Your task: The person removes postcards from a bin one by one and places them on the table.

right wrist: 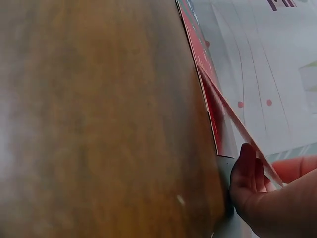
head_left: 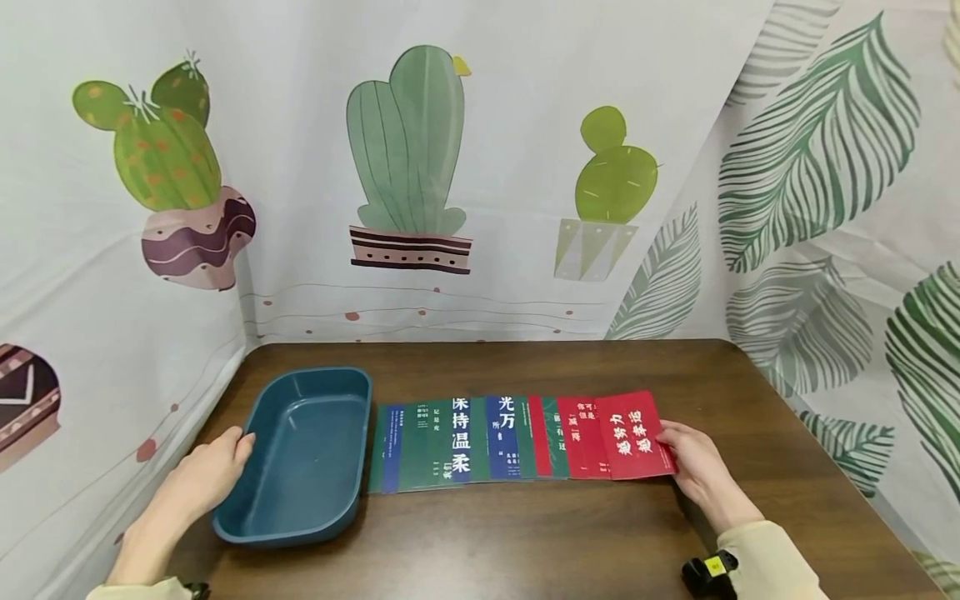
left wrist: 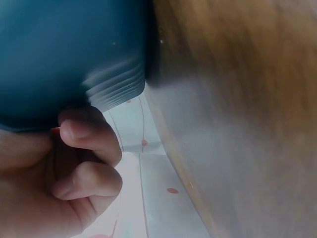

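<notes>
My left hand (head_left: 213,468) grips the left rim of a blue plastic tray (head_left: 360,467), thumb over the edge. In the left wrist view its curled fingers (left wrist: 91,134) lie against the tray's outer wall (left wrist: 59,54). At the right end of a row of overlapping cards, my right hand (head_left: 697,462) pinches a red card (head_left: 636,433) with white writing by its right edge. In the right wrist view this card slants up from the red card under it (right wrist: 210,109), between thumb and fingers. Green cards (head_left: 420,454), blue cards (head_left: 504,450) and other red cards (head_left: 581,437) fan out leftwards.
The brown wooden table (head_left: 540,542) carries the tray at the left and the cards in the middle. Behind it hangs a white cloth (head_left: 517,167) printed with cacti and leaves. A black wrist strap (head_left: 708,573) shows at the right sleeve (head_left: 772,562).
</notes>
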{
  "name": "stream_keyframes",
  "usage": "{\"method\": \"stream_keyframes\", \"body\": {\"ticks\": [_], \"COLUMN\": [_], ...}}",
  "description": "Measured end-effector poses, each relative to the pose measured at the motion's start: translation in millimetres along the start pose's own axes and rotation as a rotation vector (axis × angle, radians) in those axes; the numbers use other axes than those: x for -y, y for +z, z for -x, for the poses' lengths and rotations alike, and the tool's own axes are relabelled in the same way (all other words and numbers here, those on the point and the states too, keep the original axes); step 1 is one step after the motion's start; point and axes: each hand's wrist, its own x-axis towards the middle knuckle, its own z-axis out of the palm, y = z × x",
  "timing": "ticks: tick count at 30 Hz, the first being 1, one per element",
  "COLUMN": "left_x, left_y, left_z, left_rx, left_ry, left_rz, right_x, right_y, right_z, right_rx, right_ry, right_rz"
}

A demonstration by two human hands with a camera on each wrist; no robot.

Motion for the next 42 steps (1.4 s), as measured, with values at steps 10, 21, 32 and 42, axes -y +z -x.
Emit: {"method": "stream_keyframes", "body": {"ticks": [10,21,32,42], "left_x": [-5.0,-1.0,0.5,-5.6], "left_y": [6.2,6.4,4.5,0.5], "left_z": [1.9,7.0,7.0,7.4], "left_rx": [-0.022,-0.04,-0.034,-0.084], "left_ry": [0.016,-0.004,-0.02,0.008], "left_rz": [0.007,0.002,-0.012,-0.03], "right_x": [5,13,7,6], "right_y": [-5,-1,1,2], "right_z": [5.0,16.6,21.5,21.3], "right_rx": [0.02,0.02,0.01,0.002], "right_ry": [0.002,-0.047,-0.083,-0.101], "right_rz": [0.043,0.147,0.112,0.133]}}
